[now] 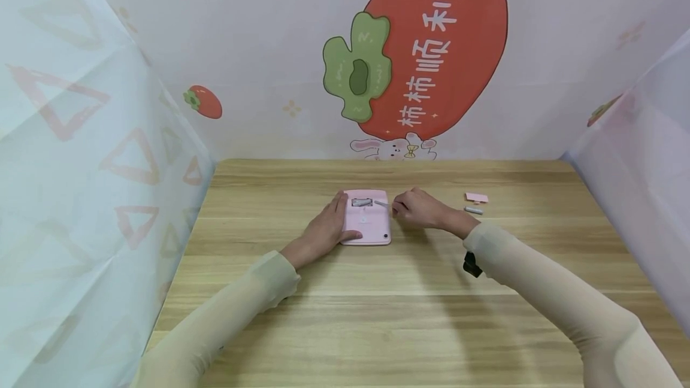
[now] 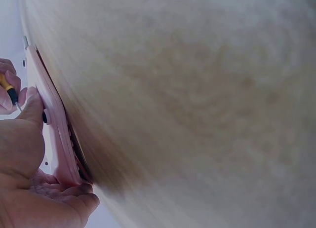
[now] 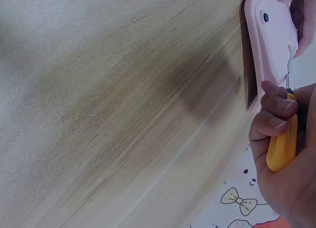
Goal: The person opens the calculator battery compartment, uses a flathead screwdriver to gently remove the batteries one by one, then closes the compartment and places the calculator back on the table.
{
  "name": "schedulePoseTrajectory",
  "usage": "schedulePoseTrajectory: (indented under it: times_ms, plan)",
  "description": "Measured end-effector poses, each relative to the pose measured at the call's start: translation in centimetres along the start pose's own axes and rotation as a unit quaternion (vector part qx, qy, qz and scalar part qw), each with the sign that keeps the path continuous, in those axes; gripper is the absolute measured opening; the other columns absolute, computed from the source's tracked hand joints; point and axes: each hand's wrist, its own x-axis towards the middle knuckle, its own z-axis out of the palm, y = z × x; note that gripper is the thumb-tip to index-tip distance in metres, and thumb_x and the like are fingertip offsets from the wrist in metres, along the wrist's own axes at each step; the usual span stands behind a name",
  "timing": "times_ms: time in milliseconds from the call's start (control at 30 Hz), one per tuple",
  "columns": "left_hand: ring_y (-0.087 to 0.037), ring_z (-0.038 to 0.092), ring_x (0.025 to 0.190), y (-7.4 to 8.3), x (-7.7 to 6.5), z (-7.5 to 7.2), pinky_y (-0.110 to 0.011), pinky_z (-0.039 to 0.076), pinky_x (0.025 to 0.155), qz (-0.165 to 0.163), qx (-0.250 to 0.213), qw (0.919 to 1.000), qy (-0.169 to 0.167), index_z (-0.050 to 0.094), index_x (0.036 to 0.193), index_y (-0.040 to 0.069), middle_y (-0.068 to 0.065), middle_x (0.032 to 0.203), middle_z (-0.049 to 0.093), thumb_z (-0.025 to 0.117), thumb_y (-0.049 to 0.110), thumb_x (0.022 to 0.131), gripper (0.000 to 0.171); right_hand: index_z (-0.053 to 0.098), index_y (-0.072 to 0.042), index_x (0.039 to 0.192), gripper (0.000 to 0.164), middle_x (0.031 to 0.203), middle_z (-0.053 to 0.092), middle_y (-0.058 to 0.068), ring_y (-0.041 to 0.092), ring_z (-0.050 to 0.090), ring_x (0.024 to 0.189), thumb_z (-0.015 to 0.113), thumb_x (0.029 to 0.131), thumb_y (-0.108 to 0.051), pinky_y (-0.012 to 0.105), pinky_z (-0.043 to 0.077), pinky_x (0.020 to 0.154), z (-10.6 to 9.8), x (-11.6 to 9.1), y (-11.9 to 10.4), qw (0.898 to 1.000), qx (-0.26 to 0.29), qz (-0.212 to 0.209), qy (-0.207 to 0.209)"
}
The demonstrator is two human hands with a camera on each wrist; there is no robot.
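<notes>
A pink calculator (image 1: 373, 230) lies back side up on the wooden table, its battery compartment uncovered and a silver battery (image 1: 361, 202) inside. My left hand (image 1: 326, 227) grips its left side, thumb across the back and fingers along the edge. From the right, my right hand (image 1: 420, 208) holds a screwdriver with a yellow handle (image 3: 282, 148), fingers wrapped around it. The screwdriver's metal shaft (image 1: 381, 203) points left, its tip close to the right end of the compartment. Small keys show on the calculator's underside in the left wrist view.
To the right of my right hand lie a small pink battery cover (image 1: 477, 197) and a loose silver battery (image 1: 473, 210). A wall with persimmon pictures (image 1: 431, 52) rises behind the table, and pale sheets (image 1: 81, 166) hang at both sides.
</notes>
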Motion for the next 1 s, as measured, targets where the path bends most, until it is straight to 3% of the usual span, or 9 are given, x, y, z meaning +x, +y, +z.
schedulePoseTrajectory:
  times_ms: [367, 833, 1000]
  plan:
    - [-0.042, 0.031, 0.156, 0.0, 0.1, 0.3, -0.050, 0.036, 0.124, -0.006, -0.005, 1.0000, 0.000, 0.014, 0.165, -0.005, -0.027, 0.173, 0.016, 0.075, 0.052, 0.094, 0.110, 0.077, -0.003, 0.099, 0.021, 0.083, 0.071, 0.004, 0.012, 0.055, 0.069, 0.058, 0.106, -0.007, 0.030, 0.050, 0.068, -0.1, -0.3, -0.1, 1.000, -0.002, 0.011, 0.001]
    - [-0.041, 0.031, 0.157, 0.0, 0.0, 0.2, -0.050, 0.037, 0.124, -0.007, -0.002, 1.0000, -0.006, 0.013, 0.166, -0.005, -0.026, 0.174, 0.014, 0.073, 0.053, 0.096, 0.109, 0.078, 0.002, 0.104, 0.019, 0.091, 0.077, 0.009, 0.013, 0.059, 0.071, 0.061, 0.105, -0.008, 0.037, 0.059, 0.073, -0.5, -0.8, -0.1, 0.999, -0.013, 0.011, 0.040]
    - [-0.041, 0.030, 0.157, 0.1, -0.1, 0.0, -0.050, 0.037, 0.124, -0.009, -0.006, 0.9999, -0.009, 0.012, 0.166, -0.004, -0.026, 0.174, 0.014, 0.073, 0.053, 0.095, 0.110, 0.078, 0.002, 0.107, 0.019, 0.092, 0.077, 0.009, 0.014, 0.060, 0.072, 0.063, 0.105, -0.009, 0.038, 0.060, 0.074, -0.9, -1.0, -0.2, 0.999, -0.009, 0.033, 0.041]
